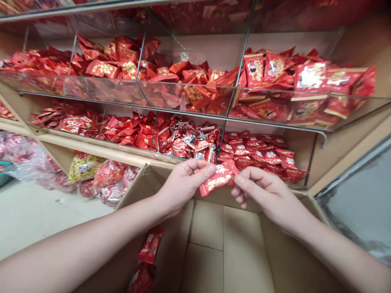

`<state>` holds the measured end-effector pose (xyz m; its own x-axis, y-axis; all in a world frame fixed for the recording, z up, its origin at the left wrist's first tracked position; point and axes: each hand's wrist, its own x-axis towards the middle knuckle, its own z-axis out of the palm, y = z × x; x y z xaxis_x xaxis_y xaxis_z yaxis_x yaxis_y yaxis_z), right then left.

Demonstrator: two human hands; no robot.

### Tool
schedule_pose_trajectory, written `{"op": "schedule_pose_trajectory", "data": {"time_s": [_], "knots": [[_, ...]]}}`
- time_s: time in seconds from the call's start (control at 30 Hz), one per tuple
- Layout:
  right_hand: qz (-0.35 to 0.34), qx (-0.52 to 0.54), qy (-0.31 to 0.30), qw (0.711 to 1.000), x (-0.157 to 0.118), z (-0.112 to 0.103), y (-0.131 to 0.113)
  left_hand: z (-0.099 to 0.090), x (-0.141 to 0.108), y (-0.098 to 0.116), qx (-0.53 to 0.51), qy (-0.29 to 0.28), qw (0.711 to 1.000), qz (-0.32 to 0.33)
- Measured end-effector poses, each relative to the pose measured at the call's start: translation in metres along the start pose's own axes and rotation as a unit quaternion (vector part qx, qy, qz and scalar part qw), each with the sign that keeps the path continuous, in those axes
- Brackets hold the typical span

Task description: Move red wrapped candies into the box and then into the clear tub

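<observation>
"Firstly, what to record around the hands?"

"Noted an open cardboard box (241, 248) beneath both hands, with red shelf packets (265, 152) beyond, sorted behind clear panels (187, 91). To the left, near the floor, bulging plastic bags (111, 175), plus a yellow bag (85, 167)."

"Anything in the way?"

"Found the clear panels and the far box wall between hands and shelf packets. Observed two lower packets (149, 246) end to end just below the left forearm, partly in shadow; cannot tell whether resting or hanging."

"And the held item?"

"Recorded one red packet (216, 178) with gold print, above the box, right end slightly raised. Pinched at the left end by the left hand (180, 185), thumb across the printed face. Gripped at the right end by the right hand (267, 195), thumb and forefinger closed on the crimped edge, remaining fingers curled below."
</observation>
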<state>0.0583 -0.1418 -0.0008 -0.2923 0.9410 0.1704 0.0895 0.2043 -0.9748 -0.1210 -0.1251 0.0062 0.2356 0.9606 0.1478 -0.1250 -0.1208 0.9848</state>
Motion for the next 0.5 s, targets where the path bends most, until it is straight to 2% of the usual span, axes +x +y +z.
{"op": "schedule_pose_trajectory", "data": {"time_s": [0.07,0.17,0.23,0.37,0.5], "knots": [[-0.015,0.025,0.017,0.999,0.0,-0.002,-0.001,-0.001,-0.002,0.001,-0.02,-0.047,0.997,-0.054],[-0.011,0.053,0.02,0.998,0.001,-0.004,-0.001,-0.002,-0.006,0.002,0.024,-0.134,0.982,-0.132],[-0.005,0.075,0.01,0.997,0.001,-0.004,-0.001,-0.002,-0.008,0.002,0.033,-0.158,0.977,-0.139],[-0.028,0.14,0.006,0.99,-0.002,-0.002,-0.004,-0.001,-0.01,0.007,-0.01,-0.172,0.976,-0.133],[-0.04,0.193,-0.002,0.98,-0.008,0.0,-0.01,-0.001,-0.011,0.012,-0.04,-0.222,0.968,-0.11]]}}
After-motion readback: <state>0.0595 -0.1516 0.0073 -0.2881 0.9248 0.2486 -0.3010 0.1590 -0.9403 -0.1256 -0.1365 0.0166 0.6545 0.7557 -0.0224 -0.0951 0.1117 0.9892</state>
